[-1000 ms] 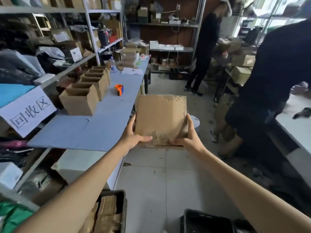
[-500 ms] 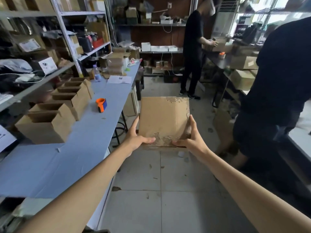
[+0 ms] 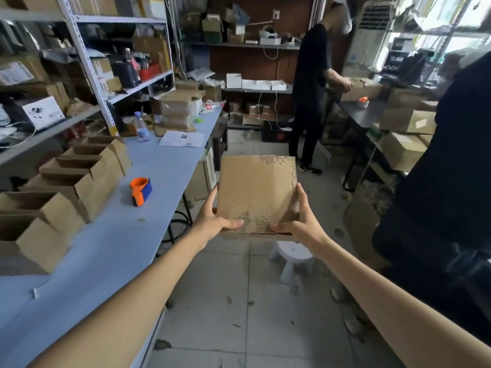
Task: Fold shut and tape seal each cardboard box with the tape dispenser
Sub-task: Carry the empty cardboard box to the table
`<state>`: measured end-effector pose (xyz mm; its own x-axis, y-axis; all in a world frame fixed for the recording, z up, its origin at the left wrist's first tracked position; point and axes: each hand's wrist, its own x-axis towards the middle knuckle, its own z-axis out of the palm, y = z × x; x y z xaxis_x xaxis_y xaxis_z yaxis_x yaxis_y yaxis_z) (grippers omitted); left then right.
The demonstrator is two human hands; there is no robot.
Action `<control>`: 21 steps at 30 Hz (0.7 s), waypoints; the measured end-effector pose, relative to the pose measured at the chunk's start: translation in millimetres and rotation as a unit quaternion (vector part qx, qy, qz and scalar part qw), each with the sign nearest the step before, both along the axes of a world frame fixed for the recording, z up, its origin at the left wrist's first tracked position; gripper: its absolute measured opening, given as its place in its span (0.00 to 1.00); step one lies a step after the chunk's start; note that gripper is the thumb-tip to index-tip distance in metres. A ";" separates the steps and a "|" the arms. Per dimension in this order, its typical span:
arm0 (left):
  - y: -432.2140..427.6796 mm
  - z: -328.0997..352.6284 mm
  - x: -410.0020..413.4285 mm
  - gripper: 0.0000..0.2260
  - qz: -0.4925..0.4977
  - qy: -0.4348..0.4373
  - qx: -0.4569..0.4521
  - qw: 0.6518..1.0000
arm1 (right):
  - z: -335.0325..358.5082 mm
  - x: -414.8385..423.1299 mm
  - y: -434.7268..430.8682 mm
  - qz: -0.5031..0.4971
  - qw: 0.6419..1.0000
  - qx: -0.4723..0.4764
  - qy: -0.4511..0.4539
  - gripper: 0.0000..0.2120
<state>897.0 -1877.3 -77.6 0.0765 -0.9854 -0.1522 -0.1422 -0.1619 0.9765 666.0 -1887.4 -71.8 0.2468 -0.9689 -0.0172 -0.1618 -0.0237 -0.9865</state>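
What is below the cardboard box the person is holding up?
A white plastic stool on the tiled floor shows beneath the cardboard box. The box hides the floor farther back.

text: none legible | box label (image 3: 14, 73) on shelf (image 3: 85, 62): blurred | paper sheet (image 3: 182, 139) on table (image 3: 164, 168): print too small

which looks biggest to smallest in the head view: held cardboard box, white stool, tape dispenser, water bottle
1. cardboard box
2. white stool
3. tape dispenser and water bottle: alike, bottle farther off, unranked
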 end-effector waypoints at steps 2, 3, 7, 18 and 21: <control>-34.6 0.0 8.0 0.53 0.006 0.000 0.004 1.000 | 3.2 6.9 -38.3 0.009 1.000 0.010 0.011 0.56; -51.7 0.8 11.5 0.52 0.010 0.000 0.004 1.000 | 5.5 10.1 -56.5 0.010 1.000 0.012 0.012 0.56; -121.5 5.3 19.8 0.51 0.023 -0.013 -0.012 1.000 | 10.6 18.9 -128.4 0.025 1.000 0.015 0.010 0.56; -270.1 -4.2 15.0 0.53 0.124 -0.014 0.002 0.992 | 7.6 23.6 -332.0 0.121 0.990 0.009 0.066 0.58; -297.4 -0.3 18.3 0.53 0.164 0.002 -0.003 0.986 | 10.5 37.7 -385.7 0.167 0.984 0.007 0.062 0.58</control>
